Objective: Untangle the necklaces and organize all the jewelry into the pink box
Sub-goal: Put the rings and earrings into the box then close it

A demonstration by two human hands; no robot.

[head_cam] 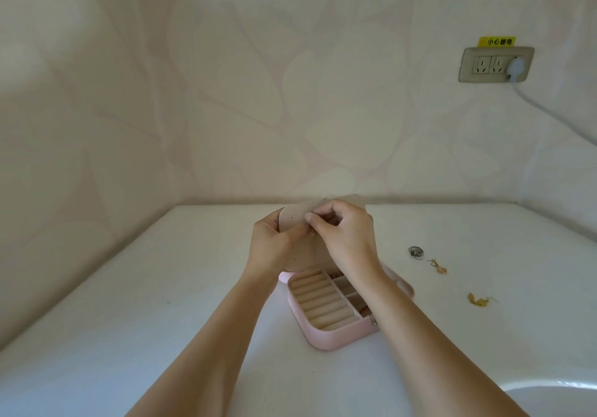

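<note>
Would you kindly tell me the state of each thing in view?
Pink jewellery box: open.
Beige perforated flap: raised above the box.
Left hand: pinching the flap.
Right hand: pinching the flap.
Silver rings: loose on white table.
Gold jewellery pieces: loose on table.
White plug: in wall socket.

pink box lid [292, 222]: partly behind right hand [342, 232] | basin [555, 397]: cut by corner

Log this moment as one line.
left hand: holds beige panel | right hand: pinches beige panel | pink box: open | silver rings, gold pieces: on table, right of pink box
</note>
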